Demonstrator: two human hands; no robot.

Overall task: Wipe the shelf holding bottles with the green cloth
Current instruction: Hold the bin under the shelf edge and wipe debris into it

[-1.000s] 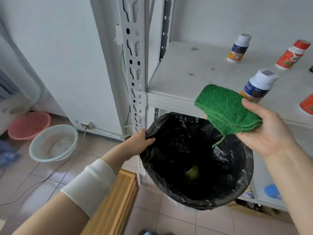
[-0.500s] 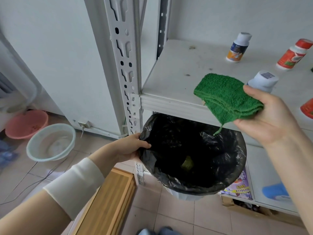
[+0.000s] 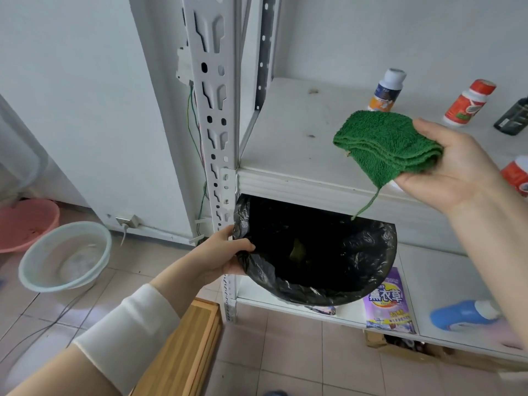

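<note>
My right hand (image 3: pixel 454 172) holds the folded green cloth (image 3: pixel 383 144) just above the front edge of the white shelf (image 3: pixel 288 138); a loose thread hangs from it. On the shelf stand a white-capped bottle (image 3: pixel 387 90), a red-capped bottle (image 3: pixel 468 102), a dark bottle (image 3: pixel 514 117) and a red-and-white bottle (image 3: pixel 518 174) at the right edge. Small dirt specks dot the shelf. My left hand (image 3: pixel 220 252) grips the rim of a bin lined with a black bag (image 3: pixel 314 252), held under the shelf's front edge.
A white slotted post (image 3: pixel 213 115) stands at the shelf's left corner. The lower shelf carries a purple packet (image 3: pixel 388 304) and a blue bottle (image 3: pixel 463 314). On the tiled floor are a pale basin (image 3: pixel 64 255), a pink basin (image 3: pixel 25 224) and a wooden board (image 3: pixel 183 350).
The cloth in my right hand has risen from over the bin to shelf height. The bin in my left hand has slid further under the shelf.
</note>
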